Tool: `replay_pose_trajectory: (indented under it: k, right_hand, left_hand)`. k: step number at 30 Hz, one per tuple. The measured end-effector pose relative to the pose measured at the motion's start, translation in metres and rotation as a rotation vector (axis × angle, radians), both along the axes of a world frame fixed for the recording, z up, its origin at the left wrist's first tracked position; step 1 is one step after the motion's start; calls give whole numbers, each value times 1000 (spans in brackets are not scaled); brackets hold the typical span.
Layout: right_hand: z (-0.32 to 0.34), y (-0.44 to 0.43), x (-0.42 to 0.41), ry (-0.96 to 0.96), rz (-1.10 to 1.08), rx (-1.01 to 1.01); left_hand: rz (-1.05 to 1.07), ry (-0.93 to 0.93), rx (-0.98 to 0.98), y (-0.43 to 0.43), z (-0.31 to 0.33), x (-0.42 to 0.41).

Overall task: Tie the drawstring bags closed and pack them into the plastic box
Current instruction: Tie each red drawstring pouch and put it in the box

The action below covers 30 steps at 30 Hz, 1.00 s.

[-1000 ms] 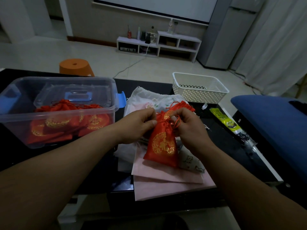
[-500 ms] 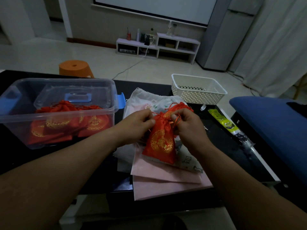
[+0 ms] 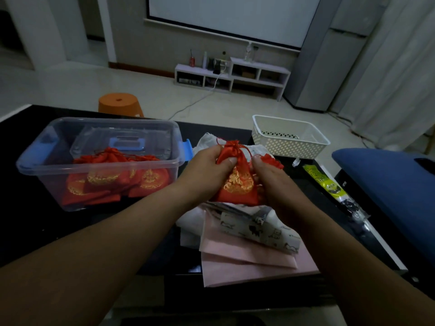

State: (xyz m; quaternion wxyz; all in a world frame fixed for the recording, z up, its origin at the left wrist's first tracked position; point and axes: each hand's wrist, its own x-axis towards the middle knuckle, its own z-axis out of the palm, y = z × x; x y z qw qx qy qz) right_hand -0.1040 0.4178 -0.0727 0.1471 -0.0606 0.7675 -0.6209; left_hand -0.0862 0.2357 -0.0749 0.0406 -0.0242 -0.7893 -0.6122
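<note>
We are holding a red drawstring bag (image 3: 238,184) upright just above the pile of cloth pouches (image 3: 259,228) on the counter (image 3: 35,231). Our left hand (image 3: 207,172) is gripping its neck, with the fingers (image 3: 229,161) curling tight under the gathered ruffle. Our right hand (image 3: 270,184) is curling round the bag's right side; whether it is also pinching the cord, we cannot tell. The plastic box (image 3: 35,165) is standing open to our left, near our hands but apart from them, and several packed bags (image 3: 113,177) are lying inside it.

We are judging the risks as these. The thin cord may be slipping on the shiny fabric, so a loose knot could let the neck reopen. Another red bag (image 3: 270,161) is lying just behind our right hand, and its cord could be tangling with ours. The blue latch (image 3: 187,149) is jutting out on the box's near side, where a trailing cord might snag.

The counter is showing glossy black, with pink sheets (image 3: 247,262) and a white basket (image 3: 289,137) sitting on it. Beyond it, an orange stool (image 3: 120,104), a low shelf unit (image 3: 235,74) and a projection screen (image 3: 235,15) are standing in a dim, tiled room.
</note>
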Motion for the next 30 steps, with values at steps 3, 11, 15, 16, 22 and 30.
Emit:
replay_pose_trajectory:
  k: [3,11,15,16,22,30]
  right_hand:
    - [5,-5,5,2,150,19]
    - [22,-59,-4,115,-13,-86]
    - [41,-114,-18,305,34,147]
    - [45,-130,-21,363,49,212]
    - [45,-192,-47,436,58,449]
    - [37,-174,-43,614,-96,692]
  left_hand:
    - [108,112,-76,-11,6,2]
    - [156,158,-14,-48,27,20]
    - [310,182,-53,-98,39,19]
    - [368,169,-64,-112,41,17]
    - [516,23,-234,-166,36,4]
    - [477,-44,-512,-172,32,0]
